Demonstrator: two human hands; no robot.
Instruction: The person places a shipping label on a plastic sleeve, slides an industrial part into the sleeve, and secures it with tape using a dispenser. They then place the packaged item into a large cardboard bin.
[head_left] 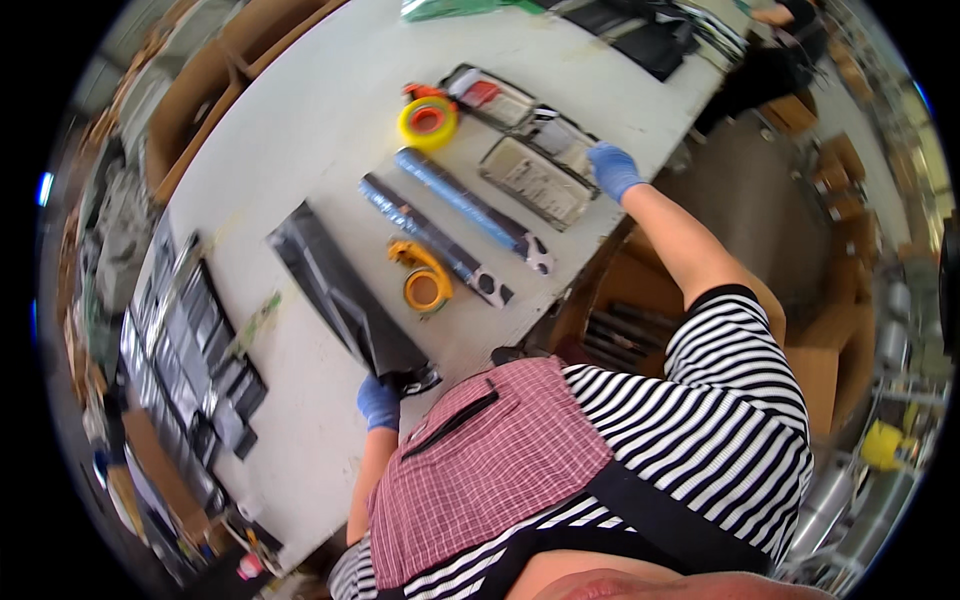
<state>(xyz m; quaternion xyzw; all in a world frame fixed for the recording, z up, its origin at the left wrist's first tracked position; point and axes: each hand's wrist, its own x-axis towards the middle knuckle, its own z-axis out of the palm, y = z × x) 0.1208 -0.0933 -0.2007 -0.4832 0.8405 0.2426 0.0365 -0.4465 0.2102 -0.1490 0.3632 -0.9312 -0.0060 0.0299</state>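
My left hand (379,402), in a blue glove, grips the near end of a long black plastic bag (345,290) that lies slantwise on the table; part of the fingers is hidden by the plastic. Stretched out to the right, my gloved right hand (613,170) is at the edge of a set of shallow trays (535,180) holding labels and small pieces. Its fingertips are too unclear to show what they grip, if anything. Between the hands lie two long, narrow printed packages, a blue one (460,203) and a darker one (435,240).
An orange tape dispenser (422,285) lies near the packages, and a yellow tape roll (428,121) beside the trays. Folded black and silver bags (200,350) cover the left side of the white table (300,120). Cardboard boxes (815,385) stand to the right; another person (790,40) is far right.
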